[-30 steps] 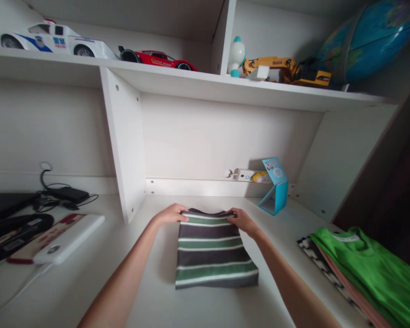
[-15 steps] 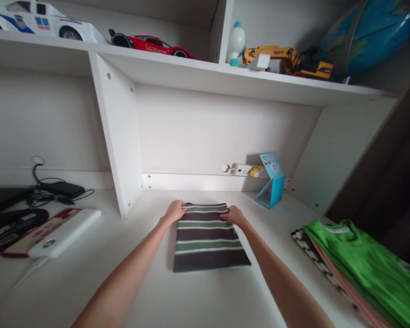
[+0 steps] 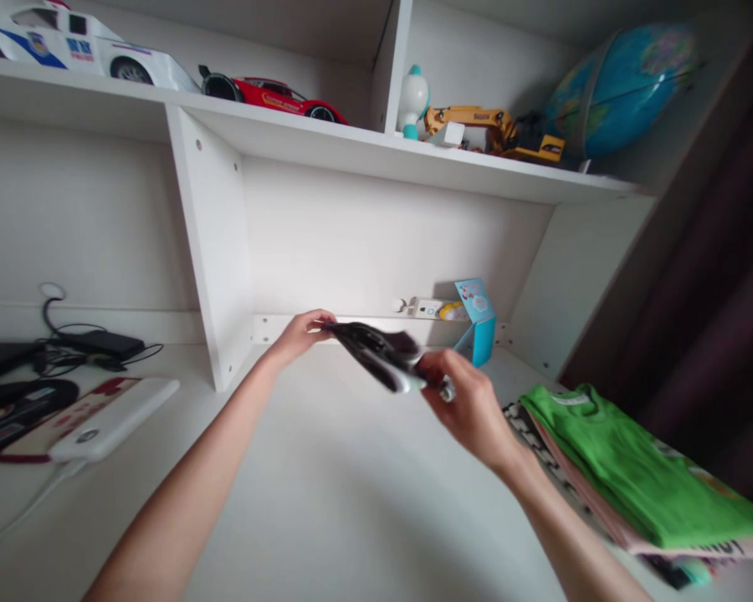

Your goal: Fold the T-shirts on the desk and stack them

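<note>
A folded striped garment (image 3: 376, 349), dark with pale stripes, hangs above the white desk between my hands, seen nearly edge-on and blurred. My left hand (image 3: 306, 330) pinches its left end. At the other end my right hand (image 3: 461, 400) is closed round the cloth, nearer to me and lower. Which kind of garment it is, I cannot tell. To the right of my right hand lies a stack of folded clothes, with a green T-shirt (image 3: 633, 468) on top and pink and black-and-white pieces beneath it.
A blue desk calendar (image 3: 484, 339) stands at the back by a power strip (image 3: 427, 308). On the left lie a white power bank (image 3: 116, 422) with a cable and a black adapter (image 3: 106, 343). The shelf (image 3: 326, 146) overhead holds toy cars, an excavator and a globe (image 3: 627, 92).
The striped garment has left the desk, lifted and tipped edge-on by both hands. My right hand has come nearer and to the right. The view has turned slightly right.
</note>
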`<state>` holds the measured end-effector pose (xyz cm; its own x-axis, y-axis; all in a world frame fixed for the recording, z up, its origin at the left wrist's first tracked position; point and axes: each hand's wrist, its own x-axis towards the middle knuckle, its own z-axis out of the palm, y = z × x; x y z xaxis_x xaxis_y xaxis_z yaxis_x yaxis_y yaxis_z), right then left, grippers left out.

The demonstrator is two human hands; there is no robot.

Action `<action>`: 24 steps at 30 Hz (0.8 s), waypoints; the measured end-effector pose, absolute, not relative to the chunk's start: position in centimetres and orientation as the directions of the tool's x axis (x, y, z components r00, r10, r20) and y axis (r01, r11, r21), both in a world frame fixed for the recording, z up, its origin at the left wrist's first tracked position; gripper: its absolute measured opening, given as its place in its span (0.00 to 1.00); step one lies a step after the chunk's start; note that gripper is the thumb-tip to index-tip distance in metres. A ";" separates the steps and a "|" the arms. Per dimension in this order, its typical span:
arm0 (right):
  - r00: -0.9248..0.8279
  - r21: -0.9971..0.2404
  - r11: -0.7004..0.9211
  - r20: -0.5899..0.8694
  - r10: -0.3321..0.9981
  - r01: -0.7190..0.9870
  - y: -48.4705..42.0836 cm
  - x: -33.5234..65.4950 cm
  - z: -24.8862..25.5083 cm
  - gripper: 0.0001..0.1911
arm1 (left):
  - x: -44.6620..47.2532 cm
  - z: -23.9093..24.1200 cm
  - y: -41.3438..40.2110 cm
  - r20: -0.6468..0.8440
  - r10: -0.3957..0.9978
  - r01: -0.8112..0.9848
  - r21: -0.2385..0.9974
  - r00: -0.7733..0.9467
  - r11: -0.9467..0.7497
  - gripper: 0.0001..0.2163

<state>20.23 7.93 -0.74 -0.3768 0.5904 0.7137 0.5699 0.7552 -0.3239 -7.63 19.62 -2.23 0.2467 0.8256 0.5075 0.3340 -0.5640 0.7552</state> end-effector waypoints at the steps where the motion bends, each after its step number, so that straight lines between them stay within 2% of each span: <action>1: -0.513 -0.270 0.799 0.648 0.563 0.537 6.3 19.7 -1.1 0.07 | -7.8 -3.1 19.8 0.473 0.840 0.348 0.765 0.266 -0.541 0.12; 4: -0.785 -0.289 0.840 0.310 0.536 0.459 3.7 18.9 -2.8 0.08 | -8.5 -6.8 20.3 0.270 0.937 0.538 0.767 0.224 -0.350 0.18; 6: -0.794 -0.357 0.794 0.189 0.577 0.492 4.0 19.7 -4.1 0.09 | -9.0 -8.8 20.1 0.134 0.978 0.723 0.659 0.158 -0.207 0.22; 8: -0.693 -0.382 0.697 0.175 0.699 0.607 5.9 21.3 -5.5 0.11 | -9.3 -9.5 19.2 0.031 0.983 0.857 0.486 0.181 -0.173 0.19; 11: -0.514 -0.342 0.545 0.186 0.837 0.765 10.3 24.1 -8.1 0.15 | -8.5 -8.9 16.8 -0.146 0.951 0.942 0.244 0.272 -0.232 0.13; 13: -0.457 -0.311 0.487 0.168 0.873 0.816 12.8 25.3 -10.2 0.17 | -7.4 -8.2 15.0 -0.274 0.923 0.959 0.163 0.270 -0.232 0.16; 15: -0.424 -0.280 0.446 0.138 0.895 0.850 14.4 25.8 -12.0 0.21 | -6.2 -7.9 13.4 -0.369 0.887 0.958 0.174 0.277 -0.227 0.17; 19: -0.357 -0.222 0.373 0.110 0.928 0.901 13.8 25.3 -13.9 0.22 | -4.9 -8.1 12.0 -0.396 0.843 0.922 0.281 0.365 -0.267 0.10; 22: -0.319 -0.184 0.335 0.115 0.941 0.924 11.1 25.3 -13.5 0.19 | -5.2 -8.8 12.4 -0.354 0.856 0.920 0.253 0.377 -0.300 0.10; 24: -0.299 -0.169 0.314 0.106 0.948 0.934 8.9 25.9 -12.9 0.15 | -5.7 -9.2 13.0 -0.230 0.913 0.934 0.201 0.337 -0.294 0.15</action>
